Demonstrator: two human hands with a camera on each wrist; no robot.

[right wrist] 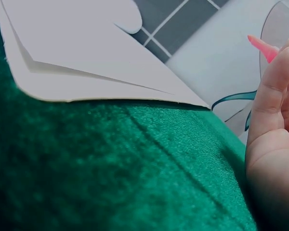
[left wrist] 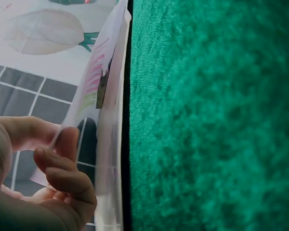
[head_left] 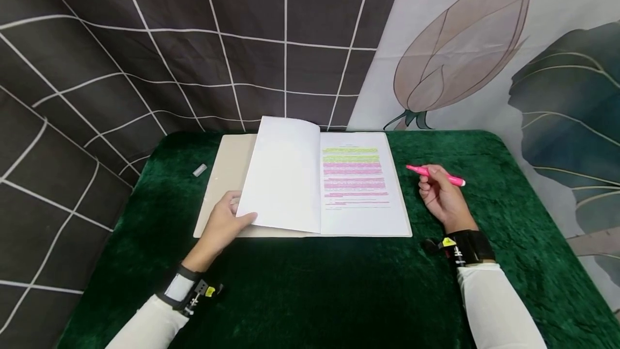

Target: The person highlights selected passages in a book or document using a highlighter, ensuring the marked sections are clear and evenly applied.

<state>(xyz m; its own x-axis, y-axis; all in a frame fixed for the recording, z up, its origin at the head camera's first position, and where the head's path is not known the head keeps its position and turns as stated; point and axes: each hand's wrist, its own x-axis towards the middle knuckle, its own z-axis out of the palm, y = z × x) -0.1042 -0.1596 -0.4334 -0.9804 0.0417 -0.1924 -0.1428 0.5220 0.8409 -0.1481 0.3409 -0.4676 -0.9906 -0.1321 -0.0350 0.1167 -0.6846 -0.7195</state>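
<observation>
Cloth (head_left: 315, 290) beneath open folder (head_left: 232, 160). Sheet (head_left: 286, 171) lifted over folder's left half, pinched by left hand (head_left: 224, 222); crease possible from uneven pull. Right of folder: right hand (head_left: 443, 198) pinching marker (head_left: 422, 170); stray ink possible from apparently bare nib (right wrist: 251, 38). Left wrist view alone: coloured lines (left wrist: 94, 72) on or through sheet, blank from head view.

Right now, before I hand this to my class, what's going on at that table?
A person's left hand holds a blank white page by its lower left corner, lifted off the open folder. Their right hand grips a pink highlighter to the right of the folder, off the paper. The printed sheet on the right carries yellow-green marking above, pink below.
</observation>
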